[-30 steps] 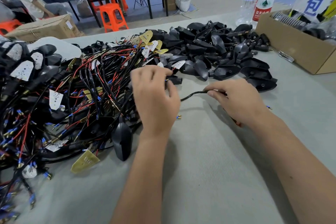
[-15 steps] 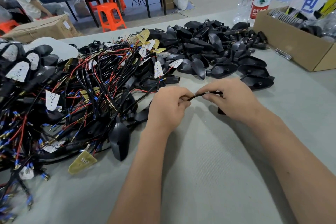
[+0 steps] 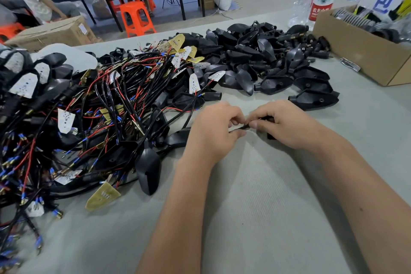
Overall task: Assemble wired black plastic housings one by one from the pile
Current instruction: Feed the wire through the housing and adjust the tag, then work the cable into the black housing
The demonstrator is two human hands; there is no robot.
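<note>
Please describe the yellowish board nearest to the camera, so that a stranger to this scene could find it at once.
Start at the big tangle of red and black wires on the left of the grey table. At the pile's near edge, left of the person's left forearm, lies the yellowish board, flat on the table. Unlike the white boards around it, it is olive-gold and lies at the pile's very edge.
</note>
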